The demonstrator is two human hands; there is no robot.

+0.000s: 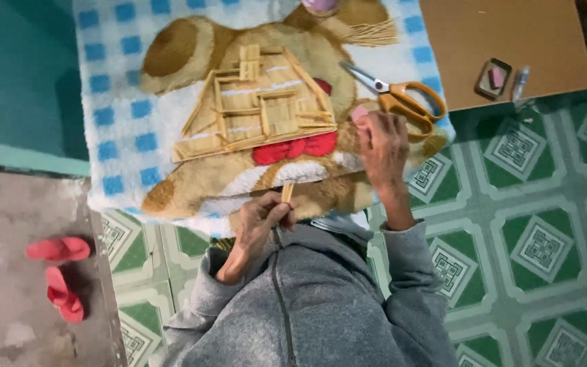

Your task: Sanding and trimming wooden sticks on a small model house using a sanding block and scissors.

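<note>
I'm pinching a short wooden stick (287, 193) upright in my left hand (258, 221), fingers closed around it, right at the near edge of the bear-print blanket (123, 129) and just below the stick house (259, 109) lying flat on it. My right hand (383, 146) is resting mostly open, palm down on the blanket beside the house, fingertips touching a small pink thing (359, 113) next to the orange scissors (402, 98). I'm guessing the soft blanket could let the house shift or flex if I'm pressing too hard, popping glued sticks loose.
</note>
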